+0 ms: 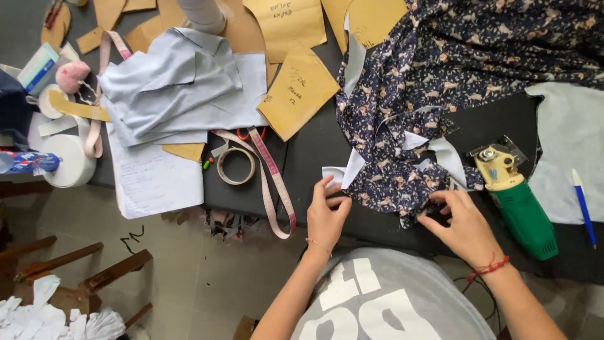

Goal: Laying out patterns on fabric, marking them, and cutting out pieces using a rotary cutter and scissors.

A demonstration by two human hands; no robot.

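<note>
My left hand (pixel 326 214) rests on the dark worktop (pixel 314 151), fingers pinching the near corner of the navy floral fabric (pixel 402 170) where a white lining edge shows. My right hand (pixel 462 223) grips the same fabric at its lower right fold, fingers closed on a bunched edge. The two hands are apart, with the fabric's near edge between them. The fabric lies crumpled across the worktop, spreading up and to the right toward the far edge.

Just beside my right hand stands a green and yellow electric cutter (pixel 513 198). A blue pen (pixel 583 204) lies on pale cloth to its right. To the left of my left hand a pink measuring tape (pixel 274 182) hangs over the worktop edge, next to a roll of tape (pixel 236 165). Tan paper patterns (pixel 296 91) and folded light blue fabric (pixel 182 94) lie farther back
</note>
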